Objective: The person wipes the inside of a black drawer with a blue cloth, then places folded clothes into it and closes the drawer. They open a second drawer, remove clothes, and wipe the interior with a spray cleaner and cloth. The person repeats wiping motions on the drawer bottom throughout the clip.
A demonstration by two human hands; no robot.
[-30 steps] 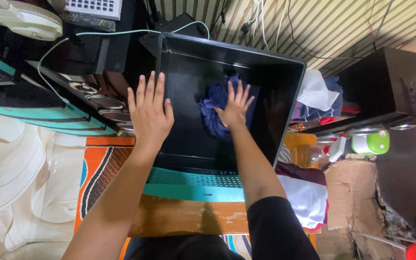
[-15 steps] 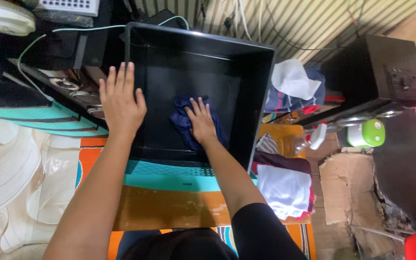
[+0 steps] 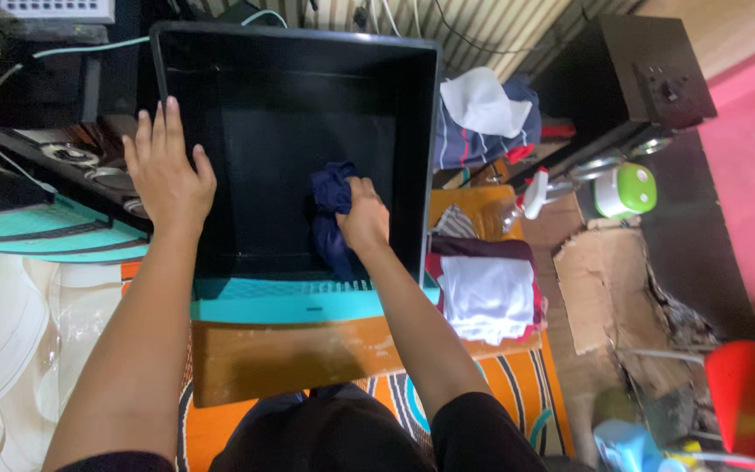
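Note:
A large black plastic bin (image 3: 412,157) stands tilted on a teal crate (image 3: 308,306) over a wooden bench (image 3: 308,358). Inside it, low on the bottom, my right hand (image 3: 364,217) is closed on a bunched dark blue cloth (image 3: 332,197). My left hand (image 3: 166,170) lies flat, fingers spread, on the bin's left rim and holds nothing.
Folded white and maroon clothes (image 3: 487,293) lie right of the bin, with more cloth (image 3: 482,114) behind. A black speaker (image 3: 631,74), a green-and-white container (image 3: 624,188), torn cardboard (image 3: 605,280) and a patterned rug (image 3: 474,385) are to the right. Dark shelving with metal discs (image 3: 72,153) is on the left.
My right hand has dragged the blue cloth down toward the bin's near edge and curled from flat into a grip on it. My left hand stays on the rim; the view has shifted.

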